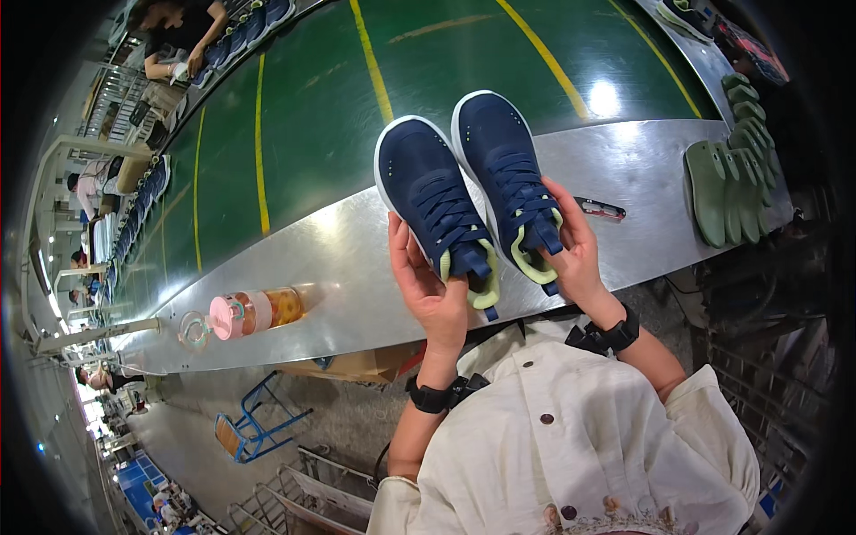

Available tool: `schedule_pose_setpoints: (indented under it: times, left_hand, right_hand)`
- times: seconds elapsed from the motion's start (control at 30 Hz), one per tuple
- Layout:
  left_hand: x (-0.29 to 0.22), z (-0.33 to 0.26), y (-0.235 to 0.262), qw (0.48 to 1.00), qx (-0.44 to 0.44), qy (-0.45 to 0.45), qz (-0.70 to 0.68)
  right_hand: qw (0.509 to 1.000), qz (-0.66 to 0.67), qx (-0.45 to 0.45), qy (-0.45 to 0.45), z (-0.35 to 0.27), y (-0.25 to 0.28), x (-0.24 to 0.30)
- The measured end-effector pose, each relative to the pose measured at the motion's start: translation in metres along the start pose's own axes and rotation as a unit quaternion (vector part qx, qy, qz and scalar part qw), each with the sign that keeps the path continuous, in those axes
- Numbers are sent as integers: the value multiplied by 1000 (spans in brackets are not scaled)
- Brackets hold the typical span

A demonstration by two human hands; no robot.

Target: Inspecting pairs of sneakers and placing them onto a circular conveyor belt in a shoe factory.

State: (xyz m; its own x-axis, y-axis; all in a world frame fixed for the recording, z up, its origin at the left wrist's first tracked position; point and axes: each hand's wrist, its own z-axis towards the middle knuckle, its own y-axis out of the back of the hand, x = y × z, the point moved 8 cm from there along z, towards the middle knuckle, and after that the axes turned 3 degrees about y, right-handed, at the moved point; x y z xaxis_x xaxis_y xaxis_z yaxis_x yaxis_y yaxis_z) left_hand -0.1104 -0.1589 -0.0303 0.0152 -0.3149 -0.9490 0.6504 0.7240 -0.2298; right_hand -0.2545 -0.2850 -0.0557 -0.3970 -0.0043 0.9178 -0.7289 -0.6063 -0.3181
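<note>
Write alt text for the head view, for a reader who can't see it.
Two hands, left hand and right hand, each hold a navy sneaker, left sneaker and right sneaker, above a metal workbench. A pink-lidded bottle lies left; green insoles are stacked right.

Two navy shoes with white soles and pale green heel linings, one [434, 210] at the centre and the other [510, 177] at its three o'clock. One pink-capped drink bottle [256, 312] lies on the worktop [357, 267] at eight o'clock. One small red and white tool [600, 209] at three o'clock. A stack of green insoles [727, 183] at two to three o'clock; their number cannot be told. One blue metal frame [254, 423] on the floor at seven o'clock.
</note>
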Motion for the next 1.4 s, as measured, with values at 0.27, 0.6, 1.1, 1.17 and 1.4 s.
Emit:
schedule_pose_setpoints:
  times: [0.27,0.6,1.1,1.17,1.4]
  left_hand:
    - [4,-3,2,999,23,-6,25]
    - [52,-7,25,979,49,172,98]
    - [19,55,-41,881,197,-26,430]
    - [19,55,-42,882,198,-36,426]
    - [31,60,-38,899,189,18,394]
  right_hand:
    - [1000,-17,0,-13,0,-2,-2]
    - [960,-163,6,-228,-11,41,-27]
    - [920,-330,-98,-187,29,122,-10]
    - [932,-320,-40,-162,38,92,3]
    - [898,-370,181,-154,73,12,20]
